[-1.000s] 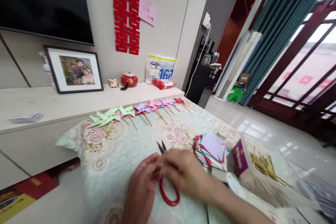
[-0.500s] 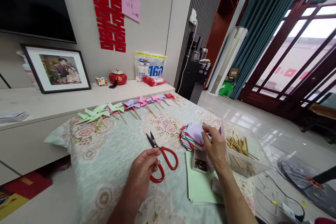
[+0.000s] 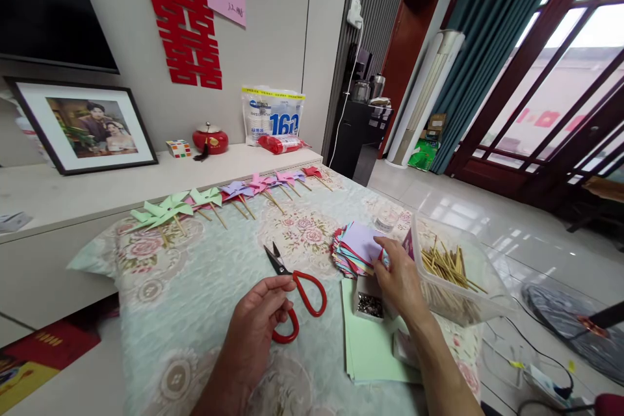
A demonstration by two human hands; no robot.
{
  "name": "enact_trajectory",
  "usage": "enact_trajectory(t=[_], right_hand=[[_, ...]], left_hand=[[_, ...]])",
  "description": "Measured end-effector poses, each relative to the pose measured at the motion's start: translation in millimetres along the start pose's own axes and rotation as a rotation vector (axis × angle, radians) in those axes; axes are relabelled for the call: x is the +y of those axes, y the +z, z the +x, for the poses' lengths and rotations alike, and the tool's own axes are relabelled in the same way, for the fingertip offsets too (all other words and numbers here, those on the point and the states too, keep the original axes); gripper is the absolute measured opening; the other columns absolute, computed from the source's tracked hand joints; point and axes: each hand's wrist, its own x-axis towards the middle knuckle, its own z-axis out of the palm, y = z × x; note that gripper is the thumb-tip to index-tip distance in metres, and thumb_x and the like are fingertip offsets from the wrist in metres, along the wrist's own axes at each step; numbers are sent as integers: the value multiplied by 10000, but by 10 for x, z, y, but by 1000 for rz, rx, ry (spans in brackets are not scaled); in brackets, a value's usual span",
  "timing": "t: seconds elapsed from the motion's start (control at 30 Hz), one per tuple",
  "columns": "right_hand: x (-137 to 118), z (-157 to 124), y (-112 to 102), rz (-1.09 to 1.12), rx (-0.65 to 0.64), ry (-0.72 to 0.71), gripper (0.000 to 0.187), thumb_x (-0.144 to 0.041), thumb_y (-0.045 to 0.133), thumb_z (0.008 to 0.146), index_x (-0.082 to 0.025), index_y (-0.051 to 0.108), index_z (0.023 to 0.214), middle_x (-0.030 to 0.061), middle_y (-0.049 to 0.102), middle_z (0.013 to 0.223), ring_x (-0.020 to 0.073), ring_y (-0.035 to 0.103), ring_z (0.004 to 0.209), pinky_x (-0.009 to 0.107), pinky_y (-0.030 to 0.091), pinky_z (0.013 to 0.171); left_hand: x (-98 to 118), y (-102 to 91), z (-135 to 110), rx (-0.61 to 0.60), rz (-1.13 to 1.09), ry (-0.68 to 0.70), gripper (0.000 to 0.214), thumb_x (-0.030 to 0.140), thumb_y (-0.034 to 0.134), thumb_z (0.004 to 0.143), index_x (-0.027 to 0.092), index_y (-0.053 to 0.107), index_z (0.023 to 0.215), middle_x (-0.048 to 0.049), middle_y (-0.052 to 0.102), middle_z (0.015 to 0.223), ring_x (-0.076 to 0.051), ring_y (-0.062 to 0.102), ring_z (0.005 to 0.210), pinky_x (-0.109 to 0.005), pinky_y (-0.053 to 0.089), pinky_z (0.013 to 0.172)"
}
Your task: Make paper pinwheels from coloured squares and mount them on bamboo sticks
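My left hand [image 3: 263, 315] hovers over the patterned cloth with thumb and forefinger pinched together; whatever they hold, if anything, is too small to make out. Just beyond its fingertips lie red-handled scissors [image 3: 311, 294], blades slightly apart, one handle partly behind the hand. At the stack of coloured paper squares [image 3: 344, 257], my right hand [image 3: 397, 276] has its fingers closed on the right edge of the top lilac paper square [image 3: 361, 238]. Below the stack, a small open box of metal pins [image 3: 369, 304] rests on light green paper sheets [image 3: 365, 354].
Several paper pinwheels [image 3: 236, 192] on sticks line the cloth's far side. A clear plastic bin of thin sticks [image 3: 451, 266] stands to the right. On the ledge behind are a framed photo [image 3: 92, 127], a puzzle cube [image 3: 179, 148], a red pot [image 3: 210, 140] and a bag [image 3: 273, 118].
The camera view has shifted slightly, so the table and ledge things sit further left. My right hand stays at the paper stack; my left hand keeps its pinch beside the scissors.
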Motion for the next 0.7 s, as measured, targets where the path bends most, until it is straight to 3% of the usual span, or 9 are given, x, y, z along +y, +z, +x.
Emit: enact_trajectory(t=[0.17,0.43,0.7], right_hand=[[40,4,43,-6,-37,40,420,-154,513,786,-159,677,1173,141,706,1188,298,637,1130,479,497,996],[7,-5,14,24,-91,-21,308,-186,518,890,-199,737,1105,116,718,1194,283,627,1138,477,484,1009],[-216,-53,61,-106,-264,-106,352,-321,485,997,-297,655,1304,96,609,1403,334,492,1311,574,431,1019]], left_hand=[[-3,8,-21,-6,2,-6,327,296,814,538,139,747,817,-69,738,850,-119,566,605,-243,441,551],[-22,18,-3,-21,4,5,315,298,808,556,136,749,819,-67,736,845,-116,560,601,-237,430,541],[-8,21,-31,-25,8,-9,299,297,791,547,135,747,795,-64,727,797,-118,551,592,-246,415,548]])
